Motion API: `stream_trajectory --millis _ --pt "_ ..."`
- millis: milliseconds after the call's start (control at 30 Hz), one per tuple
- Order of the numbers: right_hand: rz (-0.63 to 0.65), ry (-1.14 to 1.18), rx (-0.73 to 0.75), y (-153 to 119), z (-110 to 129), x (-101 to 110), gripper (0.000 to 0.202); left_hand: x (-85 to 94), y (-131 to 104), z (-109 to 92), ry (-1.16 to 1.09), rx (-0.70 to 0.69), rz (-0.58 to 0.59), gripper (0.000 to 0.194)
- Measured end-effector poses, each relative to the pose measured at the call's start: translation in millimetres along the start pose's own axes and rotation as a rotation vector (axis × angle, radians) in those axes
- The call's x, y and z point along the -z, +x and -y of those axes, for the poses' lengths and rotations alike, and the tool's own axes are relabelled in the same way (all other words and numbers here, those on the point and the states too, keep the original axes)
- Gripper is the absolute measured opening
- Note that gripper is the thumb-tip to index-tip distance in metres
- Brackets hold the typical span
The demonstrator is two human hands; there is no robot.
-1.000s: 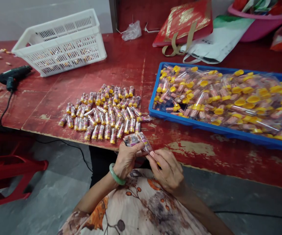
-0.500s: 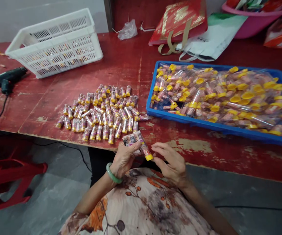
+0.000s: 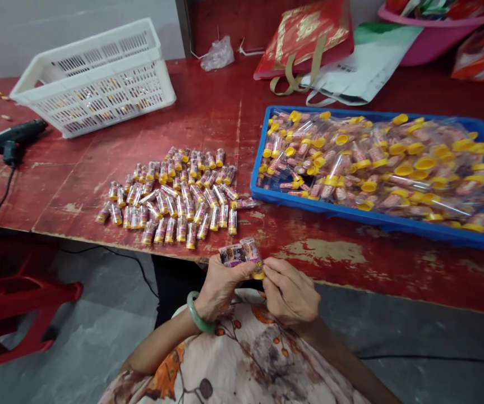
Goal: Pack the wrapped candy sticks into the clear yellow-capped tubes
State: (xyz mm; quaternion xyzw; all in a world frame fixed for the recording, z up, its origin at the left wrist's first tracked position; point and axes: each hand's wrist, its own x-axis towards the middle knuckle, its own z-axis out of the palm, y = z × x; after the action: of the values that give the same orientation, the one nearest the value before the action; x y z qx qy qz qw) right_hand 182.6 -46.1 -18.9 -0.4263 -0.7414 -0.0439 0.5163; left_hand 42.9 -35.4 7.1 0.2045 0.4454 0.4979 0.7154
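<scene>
Yellow-capped tube (image 3: 259,275), judged being fitted into printed sleeve (image 3: 250,251), was clamped by left fingers (image 3: 242,272) and right fingers (image 3: 276,270), steady seating needed.

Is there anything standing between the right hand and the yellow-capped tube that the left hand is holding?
Nothing visible stands there. The right hand seems to touch the yellow cap of the tube; the left hand grips it from the other side.
</scene>
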Motion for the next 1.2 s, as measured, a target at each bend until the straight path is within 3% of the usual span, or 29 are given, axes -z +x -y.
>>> stream_trajectory --millis 167,367,600,867,1033,1200 --pt "0.005 -0.112 0.058 -7 -1 1 0.026 -1.2 -2 1 0.008 0.006 -0.004 0.026" --pt "0.049 0.006 -0.062 0 2 8 0.034 -5.4 -8 0 -0.057 0.036 0.039 0.023" --pt "0.013 0.005 -0.006 4 8 11 0.035 -5.9 -11 0 -0.039 0.012 0.052 0.019" --pt "-0.033 -0.025 0.013 -19 1 -1 0.035 -3.7 -10 8 -0.02 0.06 0.011 0.027" --pt "-0.02 0.027 0.033 -10 4 -8 0.035 1.6 -8 3 -0.057 0.091 -0.033 0.029" --pt "0.018 0.134 -0.132 4 8 -4 0.037 1.2 -6 -10 -0.108 0.149 -0.036 0.031"
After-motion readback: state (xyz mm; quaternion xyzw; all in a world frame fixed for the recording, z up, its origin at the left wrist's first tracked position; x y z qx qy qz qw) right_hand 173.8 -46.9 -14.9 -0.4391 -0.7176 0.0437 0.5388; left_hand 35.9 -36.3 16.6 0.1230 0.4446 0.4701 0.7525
